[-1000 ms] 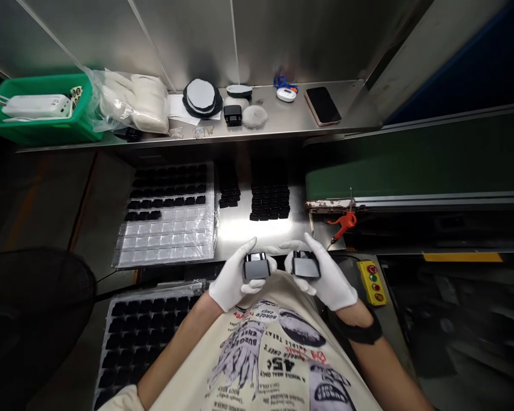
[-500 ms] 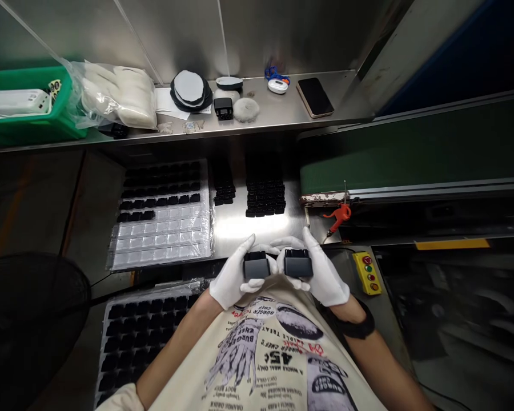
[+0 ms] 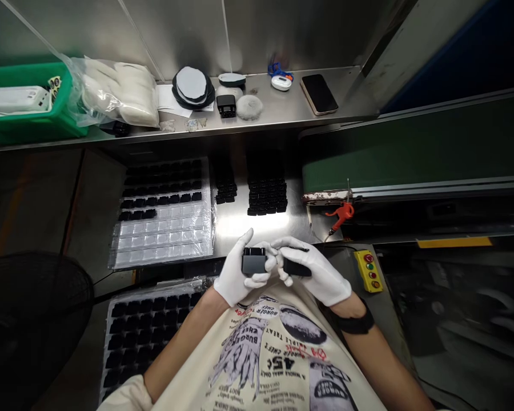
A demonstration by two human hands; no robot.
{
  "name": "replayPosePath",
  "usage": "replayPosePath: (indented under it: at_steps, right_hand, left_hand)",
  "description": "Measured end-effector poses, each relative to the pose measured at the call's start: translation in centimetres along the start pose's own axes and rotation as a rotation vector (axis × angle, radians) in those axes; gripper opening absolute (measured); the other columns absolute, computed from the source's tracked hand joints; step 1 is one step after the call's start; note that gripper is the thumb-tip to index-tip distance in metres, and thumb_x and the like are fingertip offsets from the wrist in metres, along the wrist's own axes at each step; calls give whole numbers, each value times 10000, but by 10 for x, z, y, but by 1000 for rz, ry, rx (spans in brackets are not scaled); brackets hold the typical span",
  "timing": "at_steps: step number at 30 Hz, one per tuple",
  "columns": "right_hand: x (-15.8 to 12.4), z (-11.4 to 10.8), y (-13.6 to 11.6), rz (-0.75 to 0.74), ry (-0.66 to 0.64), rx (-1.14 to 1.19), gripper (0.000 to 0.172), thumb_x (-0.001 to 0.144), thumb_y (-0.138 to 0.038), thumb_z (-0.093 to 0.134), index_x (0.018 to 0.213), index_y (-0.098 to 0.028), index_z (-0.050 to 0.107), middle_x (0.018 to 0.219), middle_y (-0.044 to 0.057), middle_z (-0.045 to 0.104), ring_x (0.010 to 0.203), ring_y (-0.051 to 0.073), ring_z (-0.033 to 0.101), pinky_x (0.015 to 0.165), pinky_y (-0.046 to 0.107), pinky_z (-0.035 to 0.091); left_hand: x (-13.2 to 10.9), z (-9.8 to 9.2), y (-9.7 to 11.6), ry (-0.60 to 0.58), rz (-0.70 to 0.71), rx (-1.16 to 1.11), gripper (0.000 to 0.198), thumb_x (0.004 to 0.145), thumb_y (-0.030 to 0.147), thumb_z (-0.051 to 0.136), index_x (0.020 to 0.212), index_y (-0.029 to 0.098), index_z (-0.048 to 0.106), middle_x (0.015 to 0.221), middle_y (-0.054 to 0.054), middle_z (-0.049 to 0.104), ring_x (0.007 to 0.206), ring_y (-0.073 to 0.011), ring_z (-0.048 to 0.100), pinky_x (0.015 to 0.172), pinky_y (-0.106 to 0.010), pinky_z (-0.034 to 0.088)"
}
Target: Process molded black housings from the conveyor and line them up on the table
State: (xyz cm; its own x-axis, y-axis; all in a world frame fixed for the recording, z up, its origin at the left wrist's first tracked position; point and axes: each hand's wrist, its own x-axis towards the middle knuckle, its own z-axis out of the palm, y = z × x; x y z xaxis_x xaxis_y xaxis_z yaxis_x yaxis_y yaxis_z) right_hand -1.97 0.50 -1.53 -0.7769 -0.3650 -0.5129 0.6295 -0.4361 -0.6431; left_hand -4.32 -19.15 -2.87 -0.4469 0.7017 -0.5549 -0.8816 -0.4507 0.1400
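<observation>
- The left hand [image 3: 240, 271] is closed around a black part [image 3: 253, 262], held to the right of and nearer the body than the partly filled tray [image 3: 160, 242]
- The right hand [image 3: 321, 277] is curled over a second black part [image 3: 297, 268], mostly covered by the glove, farther right of the tray; its grip is only partly seen
- The work is judged to be partway along: the tray's far rows are filled with black pieces, and its nearest occupied row is filled only at the left
- Two groups are left outside, a small stack [image 3: 226, 193] just right of the tray and a larger stack [image 3: 267, 197] beyond that; whether either is finished cannot be told
- A lower tray [image 3: 152, 290], also bearing black pieces, is seen nearer the body than the tray
- An orange air gun [image 3: 341, 216] and a yellow control box [image 3: 369, 271] are placed well right of the tray
- The tray's right edge is lined with loose film, by which a sleeve might be caught
</observation>
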Motion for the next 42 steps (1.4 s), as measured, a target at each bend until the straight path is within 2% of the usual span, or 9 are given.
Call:
replayPosePath:
  at_steps: [4,8,13,19,21,25,32,37,42]
  right_hand:
    - [-2,1,0,-48,46,41,264,993,-419,810,989,-162,748,829,36,750,641,133,700,537,205,559]
    - [-6,-2,4,-93,103,55,239,1023,-412,754,973,-178,750,728,21,708,601,135,661,521,204,501]
    - [-7,-6,1,-67,187,172,401,1070,-522,594,831,-205,648,637,29,626,510,149,569,444,219,324]
    - [-7,-15,-8,-50,115,265,325,1039,-403,638,785,-200,626,692,18,600,615,159,623,616,262,541]
    - [-5,-19,-7,-19,107,329,305,1016,-382,680,783,-199,608,695,-6,553,585,136,590,557,237,518]
    - [0,-25,-5,43,122,414,421,1007,-530,725,791,-193,595,674,-26,504,487,97,475,353,178,316]
    - [2,-28,-7,61,175,365,608,1020,-777,613,818,-204,600,657,-19,553,434,123,514,253,187,304]
    - [1,-30,-7,32,148,311,662,1016,-831,583,804,-204,558,620,-34,547,371,75,436,266,146,225]
    - [4,-23,-10,13,212,246,699,935,-883,659,783,-210,551,600,-27,575,351,84,457,258,157,216]
  left_hand:
    - [7,2,-4,-7,4,-104,633,1120,670,410,874,131,633,696,8,503,394,-35,368,310,-123,224]
    - [11,0,-11,-11,45,-90,608,1122,675,448,936,130,643,728,21,488,419,-35,372,318,-124,244]
    - [11,5,-14,34,61,14,664,1032,806,550,1024,149,647,836,9,559,458,-21,411,332,-112,268]
    - [19,16,-15,55,31,120,649,1017,801,592,1005,154,637,879,-2,608,467,-15,412,331,-107,247]
    - [22,20,-15,68,37,133,617,1012,779,629,1003,163,629,878,-2,616,461,-18,410,327,-109,234]
    - [25,26,-13,97,64,172,574,996,740,691,1009,169,630,884,-3,628,450,-19,405,320,-115,225]
    - [30,33,-13,138,98,245,613,997,776,660,1008,164,623,870,-5,621,444,-10,398,333,-110,230]
    - [34,34,-15,122,113,262,620,997,790,644,1028,171,625,862,5,603,453,-16,402,338,-111,232]
    - [35,33,-13,111,131,280,648,982,815,641,1032,170,635,856,5,598,450,-17,399,342,-117,228]
